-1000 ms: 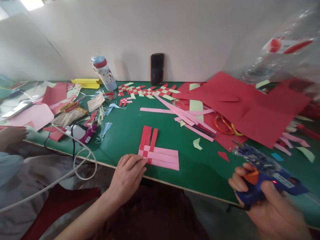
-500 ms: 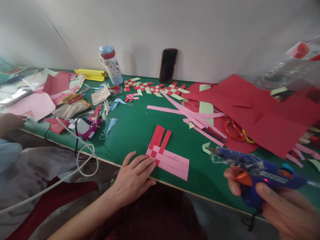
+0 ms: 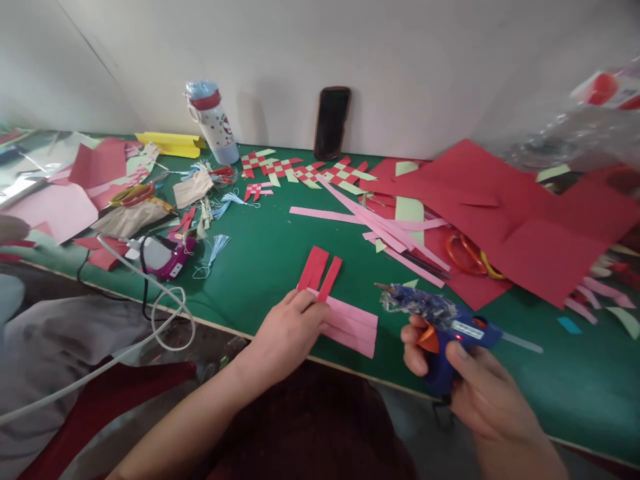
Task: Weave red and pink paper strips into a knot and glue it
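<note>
Near the table's front edge lies a piece woven from red and pink paper strips (image 3: 353, 327); two red ends point to the back, and pink ends run right. My left hand (image 3: 293, 327) covers its checked part, fingers bent and closed on the weave by the base of a red strip (image 3: 330, 279). Clutched in my right hand (image 3: 470, 373) is a blue hot glue gun (image 3: 463, 330) with an orange trigger, a red light and a glue stick at its rear. Its nozzle points left, above the table and apart from the paper.
Behind are pink strips (image 3: 373, 223), woven red-and-green pieces (image 3: 310, 173), a phone (image 3: 333, 123) and a bottle (image 3: 215, 123). Red sheets (image 3: 490, 200) and scissors (image 3: 463, 253) lie right. Tassels (image 3: 217, 250) and a white cable (image 3: 170, 320) are left, beside another person's hand (image 3: 15, 229).
My right hand has brought the glue gun left, closer to the woven paper. My left hand has slid right and up over the weave, its fingers now more bent.
</note>
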Motion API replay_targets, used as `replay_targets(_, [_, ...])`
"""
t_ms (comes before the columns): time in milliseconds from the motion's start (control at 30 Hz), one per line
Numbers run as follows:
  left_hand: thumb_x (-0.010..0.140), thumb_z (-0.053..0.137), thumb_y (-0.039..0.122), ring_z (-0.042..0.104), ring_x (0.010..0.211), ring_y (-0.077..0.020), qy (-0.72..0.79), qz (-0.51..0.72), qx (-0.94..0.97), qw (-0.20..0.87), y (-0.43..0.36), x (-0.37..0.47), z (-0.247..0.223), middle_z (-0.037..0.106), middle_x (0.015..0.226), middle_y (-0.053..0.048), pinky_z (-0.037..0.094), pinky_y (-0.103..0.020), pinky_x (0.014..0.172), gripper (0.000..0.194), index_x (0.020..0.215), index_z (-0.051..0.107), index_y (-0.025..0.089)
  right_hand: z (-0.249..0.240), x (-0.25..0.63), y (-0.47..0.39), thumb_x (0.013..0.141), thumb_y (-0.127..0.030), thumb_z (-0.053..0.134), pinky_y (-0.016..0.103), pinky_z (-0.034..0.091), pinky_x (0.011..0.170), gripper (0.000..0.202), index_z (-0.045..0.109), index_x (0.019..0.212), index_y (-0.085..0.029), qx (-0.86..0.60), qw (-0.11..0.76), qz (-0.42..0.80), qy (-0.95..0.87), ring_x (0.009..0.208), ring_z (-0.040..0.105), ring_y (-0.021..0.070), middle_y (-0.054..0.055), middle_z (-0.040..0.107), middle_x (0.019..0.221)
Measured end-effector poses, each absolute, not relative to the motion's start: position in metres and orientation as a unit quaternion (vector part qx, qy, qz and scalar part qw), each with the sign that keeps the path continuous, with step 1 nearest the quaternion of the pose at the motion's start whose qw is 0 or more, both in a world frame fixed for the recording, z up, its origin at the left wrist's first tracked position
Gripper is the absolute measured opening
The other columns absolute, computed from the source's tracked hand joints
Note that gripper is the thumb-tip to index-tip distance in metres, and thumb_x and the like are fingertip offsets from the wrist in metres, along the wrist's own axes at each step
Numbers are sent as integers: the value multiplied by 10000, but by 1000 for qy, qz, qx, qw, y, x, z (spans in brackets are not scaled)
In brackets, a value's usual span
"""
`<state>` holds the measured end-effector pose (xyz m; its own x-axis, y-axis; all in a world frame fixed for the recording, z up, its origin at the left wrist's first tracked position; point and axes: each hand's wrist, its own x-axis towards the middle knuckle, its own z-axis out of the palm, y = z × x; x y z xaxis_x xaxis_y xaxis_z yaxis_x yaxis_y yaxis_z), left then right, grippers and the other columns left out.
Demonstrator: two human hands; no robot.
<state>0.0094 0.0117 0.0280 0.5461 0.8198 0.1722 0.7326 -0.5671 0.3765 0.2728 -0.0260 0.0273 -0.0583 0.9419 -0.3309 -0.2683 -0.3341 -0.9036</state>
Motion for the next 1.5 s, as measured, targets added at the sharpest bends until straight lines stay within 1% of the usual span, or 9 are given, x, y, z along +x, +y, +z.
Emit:
replay_targets(100, [914, 502, 134, 591, 951, -212, 455, 147, 863, 166, 20, 12, 22, 607, 968, -70, 512, -374, 903, 139, 980, 619, 170, 24, 258, -24, 769, -520, 703, 343, 480, 604, 337, 695, 990, -266, -477, 497, 654, -312, 614, 555, 167, 68, 689, 917])
replay_targets(267, [916, 547, 184, 593, 954, -208, 464, 132, 851, 206, 24, 11, 21, 594, 994, -65, 515, -357, 876, 115, 1014, 607, 177, 15, 253, -21, 772, -512, 699, 368, 504, 603, 404, 679, 1062, -232, -466, 489, 667, -315, 682, 605, 215, 110, 697, 942])
replay_targets(500, [964, 503, 228, 591, 926, -194, 461, 100, 859, 199, 25, 14, 27, 598, 974, -60, 515, -339, 859, 125, 989, 611, 170, 10, 257, -23, 771, -493, 712, 355, 524, 588, 440, 664, 1117, -226, -464, 512, 660, -295, 679, 615, 202, 113, 697, 968])
replay_targets(667, [1004, 398, 225, 591, 911, -174, 446, 124, 870, 167, 24, 13, 17, 597, 921, -46, 514, -329, 878, 224, 980, 618, 192, 6, 258, -23, 790, -461, 706, 359, 538, 614, 431, 653, 1148, -229, -468, 514, 659, -288, 735, 638, 219, 110, 699, 981])
replay_targets(833, [1002, 357, 184, 586, 844, -166, 458, 128, 866, 157, 23, 11, 16, 599, 902, -56, 513, -306, 809, 268, 895, 603, 171, 9, 256, -24, 808, -490, 677, 360, 536, 618, 417, 655, 1131, -226, -466, 512, 658, -297, 749, 641, 226, 118, 703, 993])
replay_targets(967, [968, 404, 176, 569, 776, -149, 460, 175, 847, 199, 28, 6, 23, 592, 834, -34, 476, -267, 742, 218, 830, 572, 175, 15, 257, -27, 801, -518, 673, 365, 534, 633, 396, 683, 1065, -223, -470, 503, 636, -349, 723, 638, 219, 106, 707, 958])
replay_targets(1067, [905, 467, 166, 519, 678, -126, 465, 194, 826, 252, 34, -1, 26, 555, 746, 2, 421, -240, 645, 150, 778, 547, 178, 26, 261, -28, 825, -529, 646, 335, 530, 647, 355, 711, 977, -216, -516, 450, 590, -428, 684, 635, 198, 71, 702, 803])
replay_targets(1267, [818, 476, 116, 439, 597, -86, 456, 208, 793, 347, 41, -10, 27, 488, 688, 49, 322, -208, 562, 115, 754, 549, 178, 45, 261, -20, 815, -619, 583, 325, 537, 571, 435, 735, 822, -211, -587, 234, 491, -599, 585, 653, 207, 58, 702, 646])
replay_targets(1500, [780, 472, 99, 443, 613, -85, 446, 222, 778, 383, 43, -13, 28, 492, 694, 53, 327, -200, 580, 129, 784, 577, 174, 46, 252, -14, 842, -550, 581, 282, 528, 534, 387, 664, 648, -225, -580, 186, 465, -643, 546, 658, 189, 32, 691, 603])
